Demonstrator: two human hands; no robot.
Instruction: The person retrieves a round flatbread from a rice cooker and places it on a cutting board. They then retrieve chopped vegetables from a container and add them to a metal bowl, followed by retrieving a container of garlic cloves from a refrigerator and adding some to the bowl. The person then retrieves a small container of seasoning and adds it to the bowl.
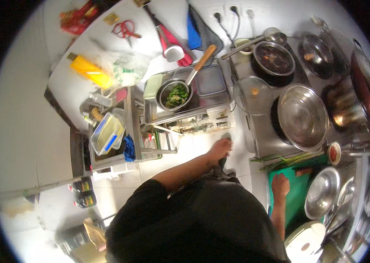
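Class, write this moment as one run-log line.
left hand: above floor; right hand: over green cutting board, contact unclear; green stalks: by board's far edge

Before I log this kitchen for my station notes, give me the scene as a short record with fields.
Left hand: curled, above the floor; grip unclear
Right hand: over the green board; grip and contact unclear
Near right hand: long green stalks by the board's far edge
Metal tray: round pan of leafy greens
Stove side: large metal bowl
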